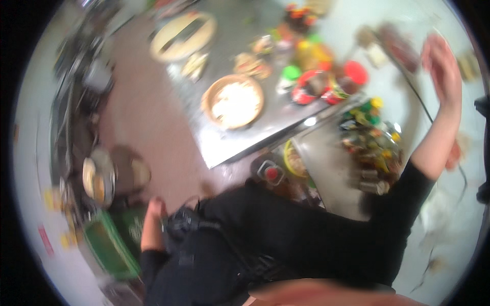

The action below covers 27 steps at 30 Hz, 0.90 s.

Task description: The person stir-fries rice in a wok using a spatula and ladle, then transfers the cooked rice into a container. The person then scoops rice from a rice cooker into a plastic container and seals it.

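My right hand is raised at the upper right with its arm stretched out. Its fingers look extended and apart, though blurred, and I see nothing in them. Beside it, against the pale wall, is a dark reddish elongated thing, too blurred to name. My left hand hangs low at the left by my body. Only a small part of it shows, and its fingers cannot be made out. On the metal table stands a round wooden-coloured bowl with bright white contents.
A round board bears a dark-bladed cleaver. Red-lidded tubs and a green-capped jar crowd the table. Several bottles stand on the right. A green crate and a pale bucket sit at the left.
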Each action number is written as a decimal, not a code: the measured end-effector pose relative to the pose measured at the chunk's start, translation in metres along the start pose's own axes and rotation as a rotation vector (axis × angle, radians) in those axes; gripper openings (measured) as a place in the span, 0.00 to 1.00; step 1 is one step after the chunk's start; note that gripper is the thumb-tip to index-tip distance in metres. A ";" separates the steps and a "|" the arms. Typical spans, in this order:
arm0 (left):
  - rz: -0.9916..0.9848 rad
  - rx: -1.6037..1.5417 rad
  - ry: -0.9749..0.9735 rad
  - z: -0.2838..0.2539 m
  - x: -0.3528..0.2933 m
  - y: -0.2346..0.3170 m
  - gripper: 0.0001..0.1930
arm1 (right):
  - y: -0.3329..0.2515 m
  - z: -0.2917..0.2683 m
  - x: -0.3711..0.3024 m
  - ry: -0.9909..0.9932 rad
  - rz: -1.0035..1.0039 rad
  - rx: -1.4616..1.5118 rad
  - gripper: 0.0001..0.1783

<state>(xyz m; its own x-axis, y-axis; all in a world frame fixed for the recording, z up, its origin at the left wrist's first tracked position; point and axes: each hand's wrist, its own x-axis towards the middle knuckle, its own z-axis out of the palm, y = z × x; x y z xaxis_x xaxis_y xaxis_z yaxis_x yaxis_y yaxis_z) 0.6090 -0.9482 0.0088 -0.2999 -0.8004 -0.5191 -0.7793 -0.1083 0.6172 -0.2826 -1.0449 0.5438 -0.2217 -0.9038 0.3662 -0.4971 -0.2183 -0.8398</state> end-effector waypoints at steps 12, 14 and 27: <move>-0.390 -0.662 0.257 -0.037 -0.005 0.037 0.10 | 0.118 0.602 -0.065 -0.490 0.773 0.736 0.13; -0.488 -0.732 0.228 -0.044 -0.018 -0.002 0.12 | 0.155 0.677 -0.044 -0.255 0.872 0.730 0.12; -0.526 -0.695 0.202 -0.318 0.029 -0.177 0.15 | 0.292 0.777 0.037 0.393 0.903 0.452 0.19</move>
<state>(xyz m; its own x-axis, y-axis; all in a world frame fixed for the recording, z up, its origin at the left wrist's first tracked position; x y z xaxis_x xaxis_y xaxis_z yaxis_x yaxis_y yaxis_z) 0.9130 -1.1398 0.0721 0.1565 -0.6277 -0.7626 -0.2598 -0.7711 0.5813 0.2157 -1.4284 0.0005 -0.6441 -0.6353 -0.4261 0.3216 0.2805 -0.9044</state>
